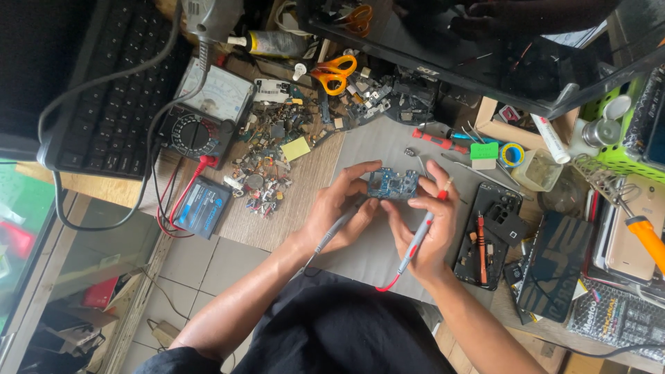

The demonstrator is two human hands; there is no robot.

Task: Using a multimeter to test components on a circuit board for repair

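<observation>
Both of my hands meet over a grey mat (377, 149) at the middle of a cluttered wooden bench. Between the fingertips of both hands sits a small blue circuit board (393, 184). My left hand (339, 208) also grips a black test probe (332, 232) along the palm. My right hand (429, 218) holds a red test probe (415, 244), its tip near the board's right edge. Their leads run to an analog multimeter (204, 114) at the left.
A heap of small electronic parts (267, 163) lies left of the mat. Orange scissors (334, 73), a black keyboard (111, 97), an opened phone body (488, 235) with a screwdriver, a soldering iron (644, 232) and a green basket (623, 135) surround the work area.
</observation>
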